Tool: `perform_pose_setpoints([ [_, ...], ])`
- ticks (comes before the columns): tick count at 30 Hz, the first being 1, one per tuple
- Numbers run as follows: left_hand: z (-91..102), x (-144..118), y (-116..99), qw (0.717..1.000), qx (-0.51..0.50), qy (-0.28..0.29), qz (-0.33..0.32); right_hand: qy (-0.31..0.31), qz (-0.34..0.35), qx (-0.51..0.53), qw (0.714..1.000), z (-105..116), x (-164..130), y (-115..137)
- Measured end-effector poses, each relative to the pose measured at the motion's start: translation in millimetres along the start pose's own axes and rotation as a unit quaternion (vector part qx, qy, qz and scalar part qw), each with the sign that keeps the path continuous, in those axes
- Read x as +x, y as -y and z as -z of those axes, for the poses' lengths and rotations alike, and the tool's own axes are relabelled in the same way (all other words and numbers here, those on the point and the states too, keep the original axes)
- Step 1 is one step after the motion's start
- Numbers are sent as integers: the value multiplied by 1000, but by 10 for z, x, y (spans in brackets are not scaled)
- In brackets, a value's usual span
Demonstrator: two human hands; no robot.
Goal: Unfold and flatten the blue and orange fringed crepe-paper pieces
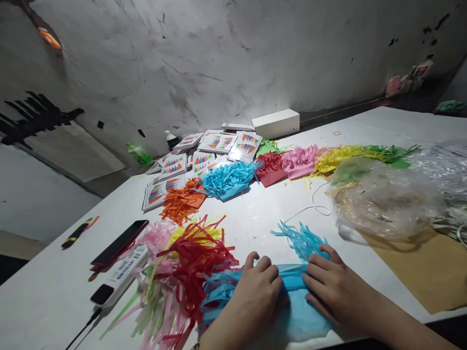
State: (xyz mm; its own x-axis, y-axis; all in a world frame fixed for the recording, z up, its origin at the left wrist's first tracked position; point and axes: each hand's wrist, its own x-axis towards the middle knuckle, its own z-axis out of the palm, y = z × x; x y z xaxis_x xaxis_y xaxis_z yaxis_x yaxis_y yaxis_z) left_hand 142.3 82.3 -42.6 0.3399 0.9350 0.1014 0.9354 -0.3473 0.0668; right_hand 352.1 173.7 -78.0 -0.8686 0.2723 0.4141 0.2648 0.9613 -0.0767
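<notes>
A sheet of blue tissue paper (302, 316) with fringed ends lies at the front of the white table. My left hand (255, 287) is closed on its folded upper edge, fingers curled, with blue fringe sticking out to the left. On the right part of the same fold, my right hand (333, 287) grips the paper with bent fingers. Blue fringe spreads beyond that hand. Both thumbs are mostly hidden. Touching the left side of the blue fringe is a heap of red tissue fringe (193, 267), over pink, yellow and green strips.
Fringed bundles, including orange (184, 199), blue (231, 180) and red (270, 170), line the back before printed packets (215, 143) and a white box (276, 123). Left lie a phone (120, 243), a power strip (122, 277) and a cutter (76, 233). Clear plastic (386, 199) covers brown paper (419, 272) at right.
</notes>
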Motion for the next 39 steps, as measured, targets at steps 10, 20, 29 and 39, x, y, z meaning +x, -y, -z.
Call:
perform_pose_setpoints([
  [10, -149, -28, -72, 1000, 14, -13, 25, -51, -14, -59, 997, -173, 111, 106],
  [20, -291, -164, -68, 994, -15, -77, 69, -77, -41, -32, 996, -164, -61, 56],
  [29, -106, -48, -104, 969, -48, 36, 240, -104, -202, 23, 974, -156, 67, 117],
  [39, -5, 127, -14, 971, -40, 161, 174, -20, -86, -5, 996, -136, 169, 47],
])
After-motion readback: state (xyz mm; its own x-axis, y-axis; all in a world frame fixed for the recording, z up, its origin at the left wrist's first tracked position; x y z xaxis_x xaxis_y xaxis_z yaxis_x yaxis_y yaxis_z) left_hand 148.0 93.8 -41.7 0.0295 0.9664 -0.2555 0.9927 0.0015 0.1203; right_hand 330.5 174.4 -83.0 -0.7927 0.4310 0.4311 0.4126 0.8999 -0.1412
